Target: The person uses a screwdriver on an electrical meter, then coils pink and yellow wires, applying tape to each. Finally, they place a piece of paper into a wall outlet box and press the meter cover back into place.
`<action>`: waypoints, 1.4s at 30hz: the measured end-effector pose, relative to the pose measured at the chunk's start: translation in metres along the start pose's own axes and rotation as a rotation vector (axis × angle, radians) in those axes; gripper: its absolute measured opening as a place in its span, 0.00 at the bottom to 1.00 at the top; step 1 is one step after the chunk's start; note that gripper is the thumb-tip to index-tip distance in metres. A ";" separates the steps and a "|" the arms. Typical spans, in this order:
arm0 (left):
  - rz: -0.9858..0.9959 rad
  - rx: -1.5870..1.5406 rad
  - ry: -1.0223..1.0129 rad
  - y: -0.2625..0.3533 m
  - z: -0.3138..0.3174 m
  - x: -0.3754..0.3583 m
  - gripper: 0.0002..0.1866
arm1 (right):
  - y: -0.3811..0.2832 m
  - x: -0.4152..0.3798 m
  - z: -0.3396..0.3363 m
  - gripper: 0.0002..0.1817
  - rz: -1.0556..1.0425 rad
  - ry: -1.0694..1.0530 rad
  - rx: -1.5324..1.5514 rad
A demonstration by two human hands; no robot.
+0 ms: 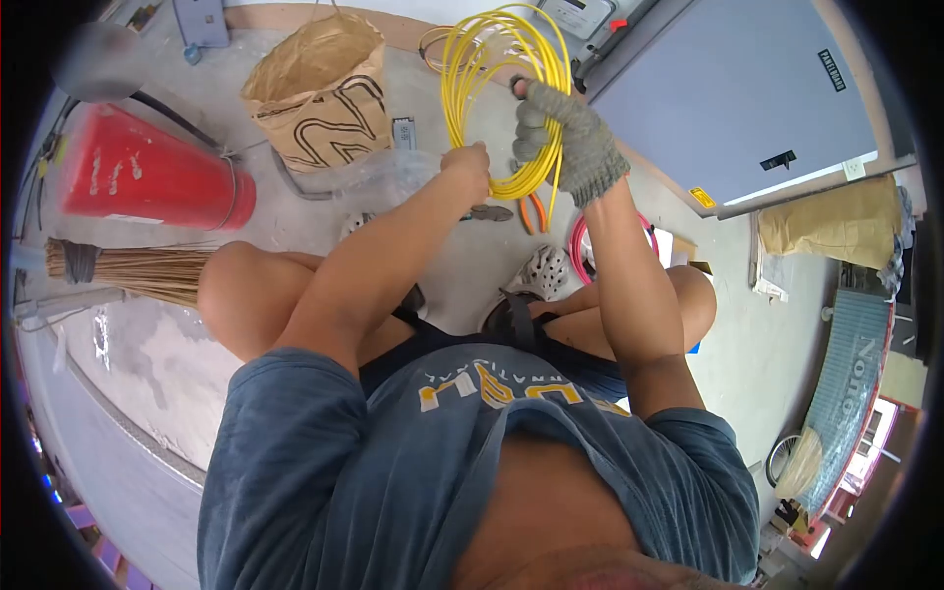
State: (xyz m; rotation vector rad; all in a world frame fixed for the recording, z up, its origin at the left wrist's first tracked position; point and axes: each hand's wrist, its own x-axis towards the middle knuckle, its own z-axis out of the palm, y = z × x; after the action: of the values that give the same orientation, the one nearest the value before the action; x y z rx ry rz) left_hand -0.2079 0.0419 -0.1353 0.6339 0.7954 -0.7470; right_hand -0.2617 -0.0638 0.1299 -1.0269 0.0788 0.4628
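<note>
A coil of yellow wire (454, 84) hangs in front of me, held between both hands. My right hand (570, 138), in a grey knit glove, is closed around the right side of the coil, thumb up. My bare left hand (467, 169) has its fingers closed on the coil's lower left side. Just below the coil, orange-handled pliers (534, 213) lie on the floor, with a dark-jawed tool (490, 212) beside them. A coil of pink wire (578, 248) rests near my right forearm, partly hidden by it.
A brown paper bag (324, 93) stands at the upper left, near a red fire extinguisher (147, 169) and a stick broom (138, 267). Clear plastic (385, 182) lies by my left wrist. A grey panelboard (737, 88) is at the upper right.
</note>
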 end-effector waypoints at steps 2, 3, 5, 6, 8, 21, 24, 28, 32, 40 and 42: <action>0.145 0.331 0.365 0.006 0.055 -0.129 0.14 | -0.008 0.006 -0.004 0.09 0.037 -0.034 0.109; 0.092 0.276 0.290 0.008 0.059 -0.135 0.13 | -0.014 0.009 -0.002 0.08 0.003 -0.005 0.151; 0.036 0.232 0.213 0.012 0.061 -0.135 0.13 | -0.024 0.017 -0.002 0.10 -0.067 0.048 0.256; 0.012 0.311 0.071 0.013 0.056 -0.126 0.12 | -0.027 0.019 -0.005 0.10 -0.076 0.051 0.257; -0.016 0.399 -0.073 0.015 0.054 -0.113 0.12 | -0.035 0.023 -0.009 0.11 -0.161 0.060 0.422; 0.601 0.492 -0.924 -0.001 0.076 -0.195 0.44 | -0.058 0.048 -0.021 0.17 -0.623 0.413 0.721; 0.317 0.461 -0.805 0.004 0.077 -0.204 0.33 | -0.052 0.052 -0.012 0.17 -0.700 0.426 0.676; 0.331 0.500 -0.604 0.005 0.097 -0.227 0.17 | -0.063 0.046 -0.002 0.19 -0.748 0.504 0.688; 0.398 0.582 -0.578 0.020 0.098 -0.234 0.15 | -0.071 0.041 0.003 0.10 -0.735 0.203 0.661; 0.103 0.647 -0.960 0.145 0.118 -0.262 0.28 | -0.054 0.027 -0.014 0.17 -0.547 0.150 -0.547; 0.164 0.706 -0.847 0.152 0.131 -0.288 0.28 | -0.039 0.033 -0.027 0.27 -0.516 0.118 -1.426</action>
State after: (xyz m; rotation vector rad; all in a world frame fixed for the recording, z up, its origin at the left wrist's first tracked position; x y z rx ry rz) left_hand -0.1751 0.1326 0.2027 0.8932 -0.3242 -1.0379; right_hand -0.2117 -0.0917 0.1381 -2.3841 -0.4759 -0.1054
